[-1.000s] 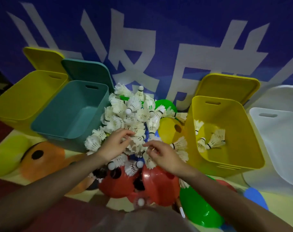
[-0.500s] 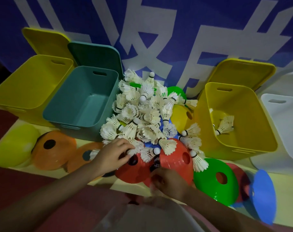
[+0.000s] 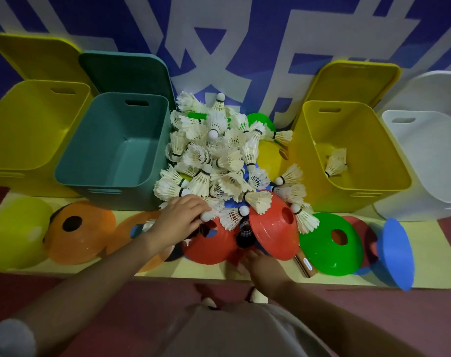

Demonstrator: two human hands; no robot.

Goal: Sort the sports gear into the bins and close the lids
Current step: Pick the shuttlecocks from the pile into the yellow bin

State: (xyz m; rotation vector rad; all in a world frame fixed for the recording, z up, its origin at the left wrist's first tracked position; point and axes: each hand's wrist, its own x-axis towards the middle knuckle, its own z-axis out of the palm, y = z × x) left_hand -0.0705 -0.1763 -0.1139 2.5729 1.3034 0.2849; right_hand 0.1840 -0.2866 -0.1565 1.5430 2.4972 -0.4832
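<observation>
Four open plastic bins stand in a row beyond the fingers, each with its lid leaning on the blue wall behind: a yellow bin (image 3: 31, 127) far left, a teal bin (image 3: 111, 148) just beyond the left hand, a second yellow bin (image 3: 353, 150) beyond and right of the right hand, and a white bin (image 3: 425, 161) at the far right. All are smooth, rounded boxes with slot handles. Since half a second ago the view has dropped closer, so the row sits lower and wider.

The pile of shuttlecocks (image 3: 219, 155), white feathered skirts with round cork tips, lies between the teal and second yellow bins, just beyond both hands; a few shuttlecocks (image 3: 336, 162) lie inside that yellow bin.

Glossy disc cones ring the fingers: an orange cone (image 3: 77, 233) to the left, a tilted red cone (image 3: 273, 228) just above the right hand, a green cone (image 3: 332, 243) and a blue cone (image 3: 394, 253) to its right.

The left hand (image 3: 179, 220) has stayed at the pile's near edge, fingers curled over a shuttlecock's cork tip. The right hand (image 3: 260, 264) has slid slightly right, under the red cone's rim; whether it grips anything cannot be told.
</observation>
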